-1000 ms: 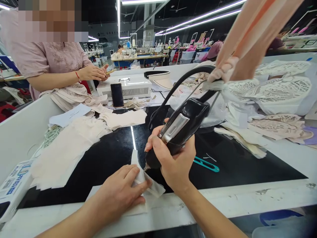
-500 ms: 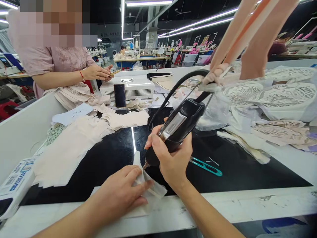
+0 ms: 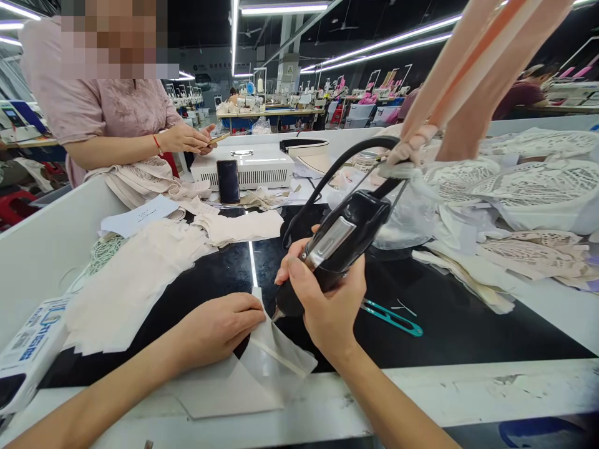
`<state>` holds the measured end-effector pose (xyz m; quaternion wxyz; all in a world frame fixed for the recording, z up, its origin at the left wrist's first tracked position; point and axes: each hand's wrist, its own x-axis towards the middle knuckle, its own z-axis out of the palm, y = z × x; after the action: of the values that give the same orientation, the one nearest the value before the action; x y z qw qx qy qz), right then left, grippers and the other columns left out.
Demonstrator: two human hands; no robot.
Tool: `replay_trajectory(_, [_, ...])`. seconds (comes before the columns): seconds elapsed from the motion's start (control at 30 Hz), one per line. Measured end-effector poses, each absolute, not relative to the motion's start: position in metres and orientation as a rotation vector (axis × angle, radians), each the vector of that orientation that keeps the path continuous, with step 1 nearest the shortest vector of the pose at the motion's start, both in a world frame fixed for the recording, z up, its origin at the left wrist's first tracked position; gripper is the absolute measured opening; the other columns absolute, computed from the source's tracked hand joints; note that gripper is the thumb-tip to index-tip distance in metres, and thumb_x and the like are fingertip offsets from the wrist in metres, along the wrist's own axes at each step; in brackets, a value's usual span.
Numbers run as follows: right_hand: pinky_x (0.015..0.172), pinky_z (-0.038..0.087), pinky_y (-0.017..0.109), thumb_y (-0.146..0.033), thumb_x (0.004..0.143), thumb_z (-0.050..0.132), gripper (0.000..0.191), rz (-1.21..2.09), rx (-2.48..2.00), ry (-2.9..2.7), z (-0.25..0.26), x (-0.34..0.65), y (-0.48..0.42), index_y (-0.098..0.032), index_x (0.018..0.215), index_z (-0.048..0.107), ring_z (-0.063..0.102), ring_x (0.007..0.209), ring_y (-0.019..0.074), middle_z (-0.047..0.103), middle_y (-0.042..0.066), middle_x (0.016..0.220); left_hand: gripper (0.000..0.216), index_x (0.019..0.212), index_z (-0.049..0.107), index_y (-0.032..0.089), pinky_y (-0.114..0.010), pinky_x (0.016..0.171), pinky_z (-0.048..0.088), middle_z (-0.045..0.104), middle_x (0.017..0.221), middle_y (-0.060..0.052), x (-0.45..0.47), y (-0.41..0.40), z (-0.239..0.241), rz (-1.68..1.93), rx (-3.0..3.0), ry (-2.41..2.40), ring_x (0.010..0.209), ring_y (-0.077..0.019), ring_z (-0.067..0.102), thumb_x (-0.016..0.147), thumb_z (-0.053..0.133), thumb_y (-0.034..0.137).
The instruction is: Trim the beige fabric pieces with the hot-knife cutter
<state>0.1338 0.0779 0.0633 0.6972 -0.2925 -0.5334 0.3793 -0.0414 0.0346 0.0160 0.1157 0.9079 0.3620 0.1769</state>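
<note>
Right hand (image 3: 333,308) closed around the black tool (image 3: 350,232), thumb and fingers wrapped on its body, over the middle of the black panel (image 3: 449,330). Tool tilted, tip low at the pale fabric (image 3: 236,383); tip contact can't be confirmed. Fabric lies across the panel's near edge, part over the white border. Left hand (image 3: 222,327) on that fabric, fingertips just beside the tip; can't tell pinch vs press.

White pack (image 3: 35,340) at panel's near left corner. Teal snips (image 3: 397,320) on panel's right half, white scraps just beside. Cream cloth stack (image 3: 128,287) overlaps panel's left edge, green cord (image 3: 105,248) just outside it. Clear plastic bag (image 3: 407,218) at panel's far right. Lace pieces (image 3: 538,181) past panel's right edge.

Phone (image 3: 228,181) propped upright just past panel's far edge, white vented box (image 3: 276,167) behind it. Pinkish straps (image 3: 461,84) tied at tool's top end, running up above panel. Co-worker in pink (image 3: 124,118) beyond panel's far left corner, both hands on a thin item. Sewing stations (image 3: 266,106) well past panel.
</note>
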Motion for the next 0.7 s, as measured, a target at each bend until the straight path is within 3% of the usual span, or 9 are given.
replay_trajectory(0.7, [0.048, 0.056, 0.023, -0.017, 0.078, 0.074, 0.031, 0.909, -0.553, -1.145, 0.065, 0.12, 0.089, -0.026, 0.096, 0.051, 0.061, 0.05, 0.009, 0.066, -0.01, 0.073, 0.029, 0.126, 0.065, 0.015, -0.028, 0.097, 0.056, 0.069, 0.124, -0.011, -0.047, 0.032, 0.003, 0.682, 2.609, 1.026, 0.112, -0.021, 0.067, 0.108, 0.042, 0.014])
